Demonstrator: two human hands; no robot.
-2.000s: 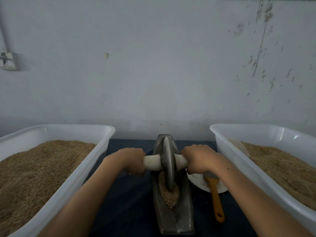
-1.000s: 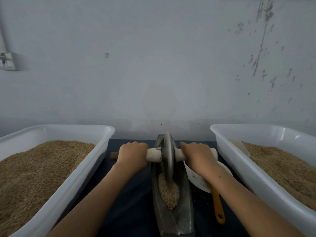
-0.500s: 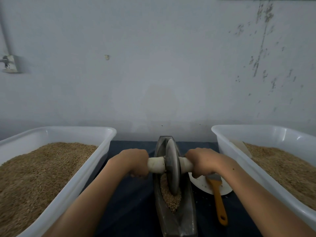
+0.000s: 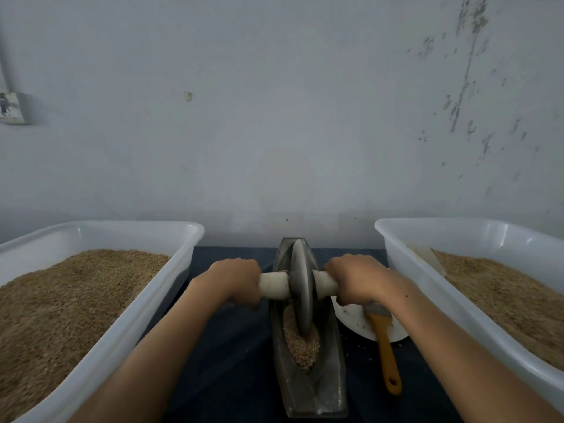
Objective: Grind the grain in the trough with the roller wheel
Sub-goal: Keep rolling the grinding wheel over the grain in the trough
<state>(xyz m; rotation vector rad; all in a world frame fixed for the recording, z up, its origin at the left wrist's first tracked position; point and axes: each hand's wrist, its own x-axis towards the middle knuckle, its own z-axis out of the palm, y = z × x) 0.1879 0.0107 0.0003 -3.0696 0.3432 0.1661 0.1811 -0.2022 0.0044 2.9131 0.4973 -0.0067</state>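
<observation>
Left hand (image 4: pixel 235 280) and right hand (image 4: pixel 355 279) clenched on the pale wooden axle (image 4: pixel 274 285) either side of the heavy-looking grey metal roller wheel (image 4: pixel 300 288), upright in the dark boat-shaped trough (image 4: pixel 331 389) amid loose brown grain (image 4: pixel 302 346) likely to scatter.

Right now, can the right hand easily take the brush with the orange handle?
Probably yes, once it lets go. The right hand grips the axle of the roller wheel, and the brush lies just below it across the white plate, handle uncovered, nothing between them.
</observation>
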